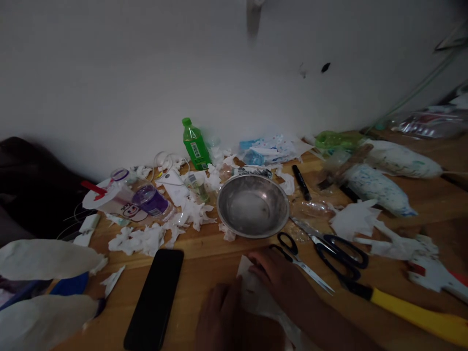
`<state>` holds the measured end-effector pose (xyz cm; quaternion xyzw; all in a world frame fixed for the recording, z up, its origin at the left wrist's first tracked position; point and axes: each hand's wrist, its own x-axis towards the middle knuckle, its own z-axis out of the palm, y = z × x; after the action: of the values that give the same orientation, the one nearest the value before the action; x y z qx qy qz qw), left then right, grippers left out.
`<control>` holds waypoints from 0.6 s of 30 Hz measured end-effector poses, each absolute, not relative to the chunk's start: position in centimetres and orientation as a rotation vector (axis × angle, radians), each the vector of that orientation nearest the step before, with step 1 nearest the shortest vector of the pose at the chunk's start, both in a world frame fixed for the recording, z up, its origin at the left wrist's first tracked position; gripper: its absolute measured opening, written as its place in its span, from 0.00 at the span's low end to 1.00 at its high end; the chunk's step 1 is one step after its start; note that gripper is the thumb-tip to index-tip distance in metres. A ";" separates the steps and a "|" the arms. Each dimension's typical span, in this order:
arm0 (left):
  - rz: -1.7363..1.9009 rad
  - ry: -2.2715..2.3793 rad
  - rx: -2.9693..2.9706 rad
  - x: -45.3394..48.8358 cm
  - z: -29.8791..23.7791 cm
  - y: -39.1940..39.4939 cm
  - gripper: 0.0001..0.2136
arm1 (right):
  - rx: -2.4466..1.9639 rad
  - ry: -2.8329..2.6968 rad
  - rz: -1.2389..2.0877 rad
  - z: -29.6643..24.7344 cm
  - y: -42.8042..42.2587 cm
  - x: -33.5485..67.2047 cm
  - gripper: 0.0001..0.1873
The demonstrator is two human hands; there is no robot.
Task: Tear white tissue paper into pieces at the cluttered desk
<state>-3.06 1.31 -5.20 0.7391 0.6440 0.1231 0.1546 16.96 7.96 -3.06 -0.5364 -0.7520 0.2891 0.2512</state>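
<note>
My left hand (223, 317) rests low at the table's front edge, lying on a white sheet of paper (256, 300); it is dark and blurred. My right hand (276, 273) lies on the same sheet just beyond it, fingers stretched flat and pressing the paper's far corner. A small pair of scissors (303, 261) lies right beside the right hand's fingers. Behind both hands stands an empty metal bowl (253, 205).
A black phone (155, 297) lies to the left of the hands. Larger black scissors (338, 248), a yellow-handled tool (413, 314), a black marker (301, 182), a green bottle (195, 145), plastic cups (146, 200) and shredded tissue (146, 239) litter the wooden table (204, 273) against the white wall.
</note>
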 end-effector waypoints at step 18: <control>0.388 1.752 2.895 -5.6 -5.5 1.4 0.26 | -1.007 -2.572 -0.061 -3.6 5.8 17.1 0.20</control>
<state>-5.58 1.38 -5.48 0.8425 0.5099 0.1130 -0.1321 17.11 5.83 -3.61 -0.3579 -0.9143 -0.0218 0.1883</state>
